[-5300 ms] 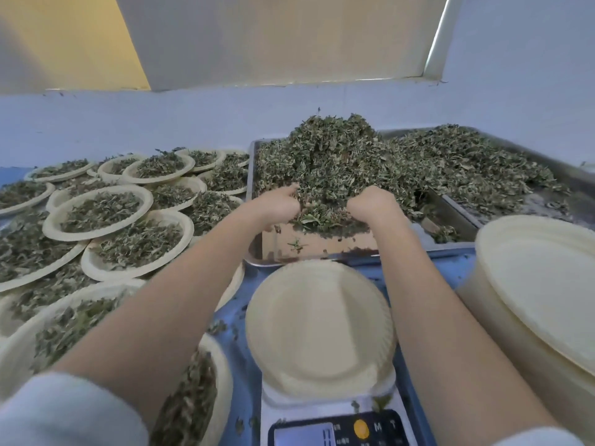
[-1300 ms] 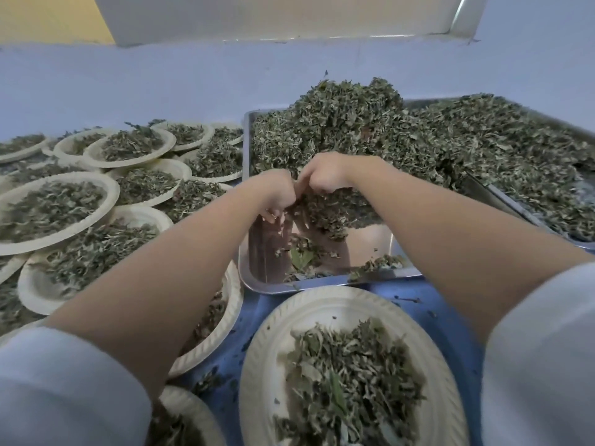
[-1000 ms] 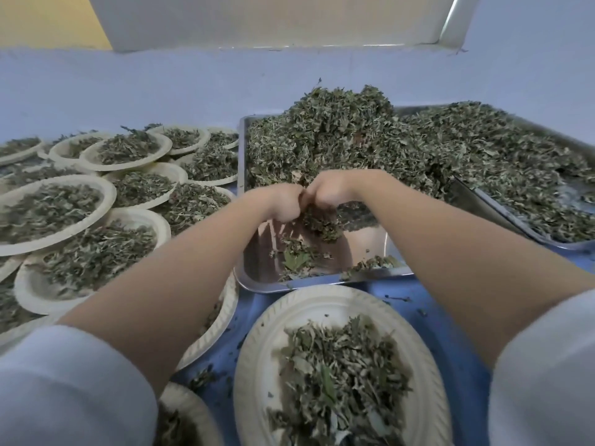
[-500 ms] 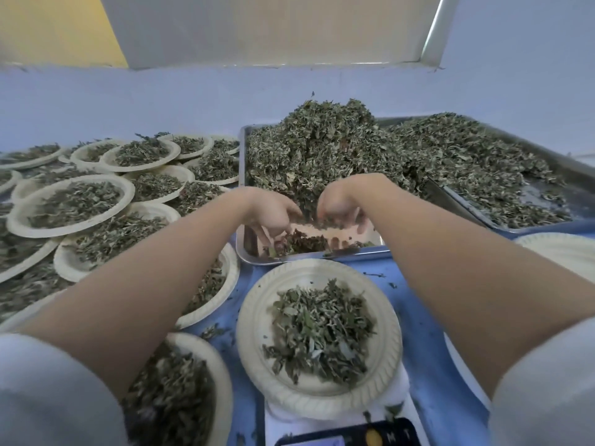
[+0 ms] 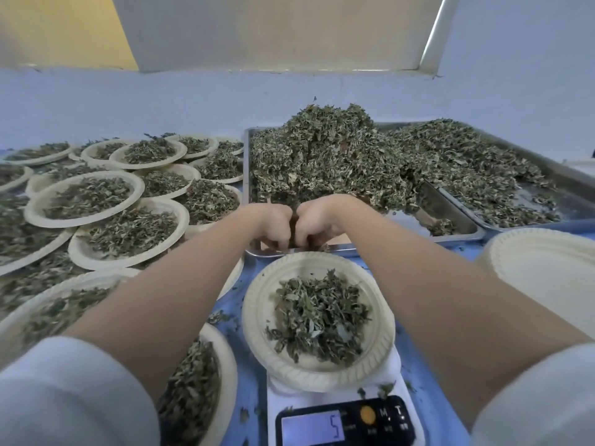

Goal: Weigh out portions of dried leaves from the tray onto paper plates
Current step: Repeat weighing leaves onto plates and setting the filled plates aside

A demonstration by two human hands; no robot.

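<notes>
My left hand (image 5: 273, 226) and right hand (image 5: 317, 225) curl together around dry green leaves at the front of the shiny metal tray (image 5: 463, 231). The round paper plate (image 5: 260, 317) on the white scale (image 5: 341, 420) has some. Many plates are full; lots remain.

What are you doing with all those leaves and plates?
A person is weighing dried leaves into portions. Both hands, the left hand and the right hand, are pressed together at the near edge of the metal tray, gathering a bunch of leaves from the big pile. Just in front, a paper plate with some leaves on it sits on a scale. Many filled plates lie to the left, and empty plates wait on the right.
</notes>
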